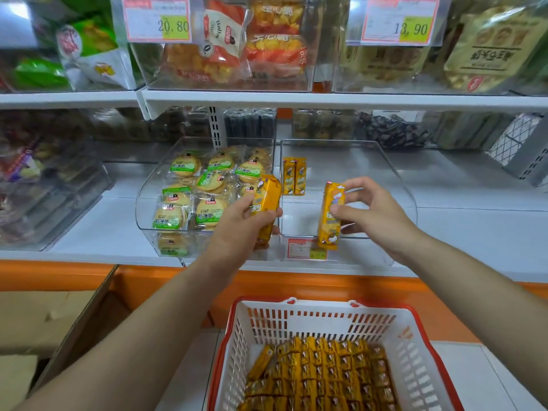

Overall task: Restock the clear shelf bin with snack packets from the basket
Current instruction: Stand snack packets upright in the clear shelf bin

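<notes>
1. The white slotted plastic basket with a red rim [320, 321], at six o'clock, is well stocked with yellow packets.
2. The clear curved-front plastic shelf bin [360, 170], just right of twelve o'clock, is nearly bare, so filling is best begun at its back.
3. The left hand [237, 225] is clasped round one yellow foil snack packet [267, 203]. The right hand [378, 216] pinches another yellow packet [330, 215] at the bin's front lip.
4. Two upright yellow packets [294, 176] stand at the bin's ten o'clock corner. Each held packet should be stood upright, touching them.

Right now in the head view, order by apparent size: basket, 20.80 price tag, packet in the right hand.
1. basket
2. 20.80 price tag
3. packet in the right hand
The basket is nearest the camera, so its real size is unsure.
</notes>
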